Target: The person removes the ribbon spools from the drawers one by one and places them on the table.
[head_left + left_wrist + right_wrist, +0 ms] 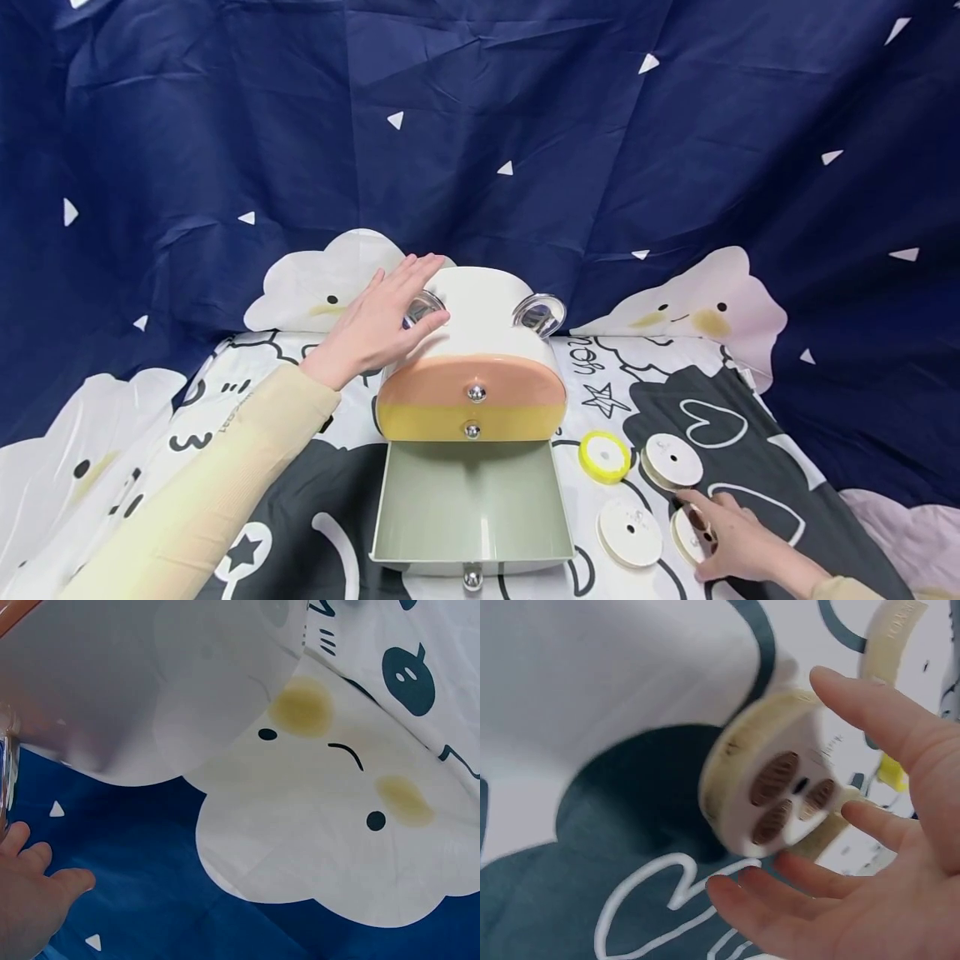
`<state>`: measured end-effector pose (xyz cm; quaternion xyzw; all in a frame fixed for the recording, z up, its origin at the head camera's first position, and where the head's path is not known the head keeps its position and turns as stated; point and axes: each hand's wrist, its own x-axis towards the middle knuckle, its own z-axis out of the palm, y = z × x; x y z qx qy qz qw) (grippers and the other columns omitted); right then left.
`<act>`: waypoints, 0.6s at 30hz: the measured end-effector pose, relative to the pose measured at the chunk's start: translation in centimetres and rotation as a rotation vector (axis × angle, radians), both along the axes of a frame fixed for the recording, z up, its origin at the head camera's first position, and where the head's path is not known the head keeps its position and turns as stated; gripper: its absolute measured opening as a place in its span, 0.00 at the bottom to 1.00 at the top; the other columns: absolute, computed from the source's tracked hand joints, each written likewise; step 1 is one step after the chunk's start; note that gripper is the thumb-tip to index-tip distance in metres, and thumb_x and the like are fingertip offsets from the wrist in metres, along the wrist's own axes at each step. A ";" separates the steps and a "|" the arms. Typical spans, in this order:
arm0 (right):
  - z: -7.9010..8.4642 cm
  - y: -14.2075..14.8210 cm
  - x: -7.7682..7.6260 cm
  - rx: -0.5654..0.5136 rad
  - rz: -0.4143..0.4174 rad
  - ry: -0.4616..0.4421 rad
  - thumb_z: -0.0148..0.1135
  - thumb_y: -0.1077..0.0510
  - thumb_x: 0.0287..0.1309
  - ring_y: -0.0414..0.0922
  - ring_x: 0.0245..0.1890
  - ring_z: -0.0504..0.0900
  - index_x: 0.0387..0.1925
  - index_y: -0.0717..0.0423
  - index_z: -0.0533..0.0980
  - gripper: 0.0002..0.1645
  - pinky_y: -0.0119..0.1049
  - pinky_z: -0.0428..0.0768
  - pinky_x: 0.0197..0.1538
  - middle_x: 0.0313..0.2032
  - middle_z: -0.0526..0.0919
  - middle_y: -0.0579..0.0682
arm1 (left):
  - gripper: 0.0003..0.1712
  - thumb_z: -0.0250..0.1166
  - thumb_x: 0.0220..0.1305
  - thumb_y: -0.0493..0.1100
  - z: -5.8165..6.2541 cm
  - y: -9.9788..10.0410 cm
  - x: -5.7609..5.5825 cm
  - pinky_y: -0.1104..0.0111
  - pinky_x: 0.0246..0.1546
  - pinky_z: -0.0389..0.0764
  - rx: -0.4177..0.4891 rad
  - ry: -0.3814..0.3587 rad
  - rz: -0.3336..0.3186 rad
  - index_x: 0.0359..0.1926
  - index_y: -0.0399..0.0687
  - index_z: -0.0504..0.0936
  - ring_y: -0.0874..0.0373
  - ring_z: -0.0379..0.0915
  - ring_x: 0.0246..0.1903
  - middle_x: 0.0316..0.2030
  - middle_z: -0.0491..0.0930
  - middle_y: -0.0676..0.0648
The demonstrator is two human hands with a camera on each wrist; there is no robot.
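Observation:
A cabinet-like box [480,333] with a white body, silver ears and coloured drawer fronts stands in the middle. Its pale green bottom drawer [474,500] is pulled out. My left hand [390,310] rests with outstretched fingers on the box's top left, beside the left ear [423,307]. At lower right, my right hand [738,535] reaches round a ribbon spool [780,787], thumb above and loosely extended fingers below it in the right wrist view. This spool has a white face with brown ovals and cream ribbon, and looks tilted there. Part of it is hidden in the head view.
Left of the right hand lie a white spool [630,533], another white spool [672,461] and a yellow-rimmed ribbon roll [604,456]. All are right of the drawer. A patterned cloth [300,533] covers the table; a dark blue curtain [480,125] hangs behind.

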<state>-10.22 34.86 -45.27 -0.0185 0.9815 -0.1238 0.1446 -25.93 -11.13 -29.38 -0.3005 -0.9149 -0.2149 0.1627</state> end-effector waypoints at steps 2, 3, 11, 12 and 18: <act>0.7 -0.3 0.0 0.009 -0.001 0.021 0.76 0.56 0.22 0.50 0.35 0.68 0.61 0.56 0.67 0.54 0.40 0.68 0.33 0.41 0.71 0.57 | 0.39 0.52 0.65 0.64 0.1 0.0 0.0 0.45 0.72 0.47 0.002 0.001 -0.002 0.73 0.65 0.51 0.54 0.45 0.75 0.73 0.55 0.52; 1.1 -0.4 0.0 0.015 0.001 0.034 0.76 0.56 0.22 0.51 0.35 0.69 0.61 0.56 0.67 0.54 0.40 0.69 0.32 0.43 0.71 0.59 | 0.39 0.52 0.65 0.64 0.1 0.0 0.0 0.45 0.72 0.47 0.002 0.002 -0.003 0.73 0.66 0.51 0.54 0.45 0.75 0.73 0.55 0.52; 3.9 -3.5 -0.4 0.028 0.070 0.187 0.77 0.53 0.31 0.50 0.38 0.73 0.61 0.55 0.69 0.49 0.42 0.73 0.34 0.46 0.73 0.58 | 0.39 0.52 0.66 0.63 0.1 0.0 0.1 0.44 0.72 0.48 0.002 0.007 -0.003 0.73 0.63 0.52 0.54 0.46 0.74 0.73 0.56 0.52; 4.2 -4.1 -0.3 0.033 0.075 0.214 0.77 0.53 0.31 0.51 0.39 0.74 0.60 0.55 0.69 0.48 0.43 0.74 0.34 0.46 0.74 0.58 | 0.39 0.52 0.66 0.63 0.1 0.0 0.1 0.44 0.72 0.48 0.002 0.007 -0.002 0.73 0.63 0.52 0.54 0.46 0.74 0.73 0.56 0.52; 5.4 -7.3 0.2 0.031 0.095 0.327 0.78 0.55 0.31 0.56 0.43 0.78 0.58 0.52 0.71 0.46 0.44 0.77 0.28 0.48 0.75 0.60 | 0.38 0.52 0.66 0.63 0.1 0.1 0.2 0.45 0.72 0.48 0.005 0.000 -0.003 0.73 0.64 0.52 0.54 0.46 0.74 0.73 0.56 0.52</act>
